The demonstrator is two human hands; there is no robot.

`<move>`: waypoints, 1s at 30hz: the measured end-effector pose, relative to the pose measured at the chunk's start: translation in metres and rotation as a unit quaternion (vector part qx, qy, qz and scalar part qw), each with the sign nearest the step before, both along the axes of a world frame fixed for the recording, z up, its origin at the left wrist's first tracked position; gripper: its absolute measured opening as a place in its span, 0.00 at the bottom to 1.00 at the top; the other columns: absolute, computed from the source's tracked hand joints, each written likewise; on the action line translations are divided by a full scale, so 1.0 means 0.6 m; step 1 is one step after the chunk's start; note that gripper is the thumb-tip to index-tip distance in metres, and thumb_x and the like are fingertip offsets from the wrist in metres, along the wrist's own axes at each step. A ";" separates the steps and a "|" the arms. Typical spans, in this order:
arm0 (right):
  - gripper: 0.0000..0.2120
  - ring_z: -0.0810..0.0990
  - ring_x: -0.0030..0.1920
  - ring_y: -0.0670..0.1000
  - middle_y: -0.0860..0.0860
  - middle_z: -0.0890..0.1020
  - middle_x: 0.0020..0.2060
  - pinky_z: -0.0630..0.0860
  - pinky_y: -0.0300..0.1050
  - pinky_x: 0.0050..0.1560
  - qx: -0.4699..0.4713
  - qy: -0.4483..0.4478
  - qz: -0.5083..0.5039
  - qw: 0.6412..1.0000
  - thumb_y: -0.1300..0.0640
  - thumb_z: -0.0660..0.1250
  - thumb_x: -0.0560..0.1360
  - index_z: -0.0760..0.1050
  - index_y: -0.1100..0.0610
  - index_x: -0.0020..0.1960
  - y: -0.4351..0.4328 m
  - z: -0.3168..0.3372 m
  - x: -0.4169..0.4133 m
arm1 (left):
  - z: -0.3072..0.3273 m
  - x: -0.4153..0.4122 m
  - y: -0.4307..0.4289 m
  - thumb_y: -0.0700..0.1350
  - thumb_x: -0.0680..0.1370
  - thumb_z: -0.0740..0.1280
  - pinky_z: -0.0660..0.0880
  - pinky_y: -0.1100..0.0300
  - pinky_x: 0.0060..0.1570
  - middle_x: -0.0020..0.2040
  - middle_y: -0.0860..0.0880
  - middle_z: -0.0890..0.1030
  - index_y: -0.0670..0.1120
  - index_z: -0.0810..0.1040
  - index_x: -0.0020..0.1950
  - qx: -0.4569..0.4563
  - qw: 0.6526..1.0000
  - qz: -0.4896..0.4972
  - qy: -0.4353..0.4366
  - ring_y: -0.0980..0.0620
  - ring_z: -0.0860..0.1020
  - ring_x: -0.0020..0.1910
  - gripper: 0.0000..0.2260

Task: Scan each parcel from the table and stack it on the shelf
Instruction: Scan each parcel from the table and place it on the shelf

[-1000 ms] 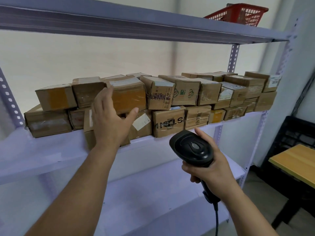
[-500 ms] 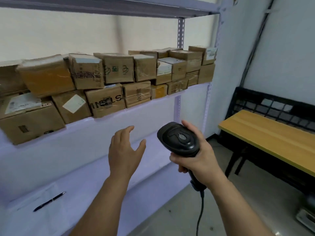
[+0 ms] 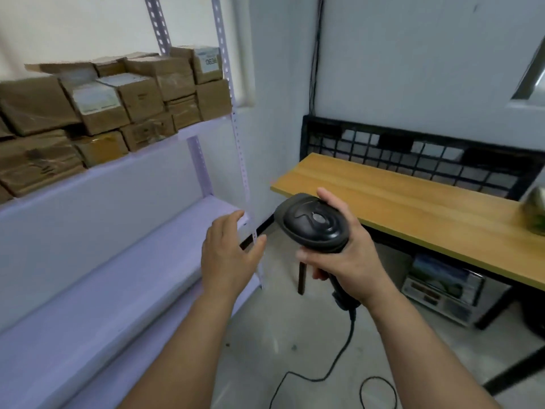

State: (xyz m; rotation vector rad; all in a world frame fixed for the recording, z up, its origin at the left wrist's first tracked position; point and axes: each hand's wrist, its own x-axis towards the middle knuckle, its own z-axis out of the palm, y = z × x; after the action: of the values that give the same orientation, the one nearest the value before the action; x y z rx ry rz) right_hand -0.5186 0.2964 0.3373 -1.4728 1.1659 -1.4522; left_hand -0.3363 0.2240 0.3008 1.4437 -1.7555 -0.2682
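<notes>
The pale shelf carries stacked cardboard parcels; a blurred greenish object sits on the wooden table.

Pale grey walls meet in a corner, where a thin black cable runs down. By the right wall stands a table with a wooden top and black legs. A black wire grid stands upright behind it, and a grey box-like device sits beneath. The floor is grey and smooth. At left is a lilac shelf with perforated uprights, a cream panel behind it. The light is soft and even.
</notes>
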 end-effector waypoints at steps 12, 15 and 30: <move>0.44 0.80 0.32 0.49 0.47 0.78 0.59 0.79 0.48 0.28 0.008 0.011 -0.114 0.993 0.70 0.77 0.66 0.64 0.41 0.72 0.045 -0.024 -0.228 | -0.031 -0.264 -0.014 0.47 0.72 0.74 0.68 0.54 0.60 0.60 0.45 0.76 0.44 0.73 0.67 0.017 0.992 -0.124 0.014 0.46 0.72 0.62 0.25; 0.44 0.81 0.34 0.49 0.46 0.79 0.58 0.79 0.48 0.29 0.015 0.012 -0.150 0.988 0.65 0.79 0.64 0.65 0.38 0.71 0.054 -0.034 -0.271 | -0.039 -0.320 -0.023 0.50 0.74 0.72 0.68 0.52 0.62 0.63 0.47 0.73 0.45 0.71 0.70 0.036 0.987 -0.157 0.013 0.48 0.70 0.64 0.26; 0.44 0.82 0.38 0.51 0.47 0.79 0.59 0.81 0.48 0.35 0.063 0.042 -0.318 0.945 0.61 0.81 0.62 0.67 0.36 0.70 0.000 -0.040 -0.552 | -0.052 -0.670 -0.141 0.53 0.75 0.70 0.66 0.57 0.63 0.64 0.50 0.72 0.47 0.68 0.71 0.062 0.946 -0.317 -0.006 0.51 0.69 0.64 0.26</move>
State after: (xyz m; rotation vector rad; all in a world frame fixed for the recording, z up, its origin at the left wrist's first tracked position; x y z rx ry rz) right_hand -0.8497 0.2966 0.3130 -1.1211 1.8689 -1.6924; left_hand -0.7380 0.1392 0.2696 0.9162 -2.2070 -0.7161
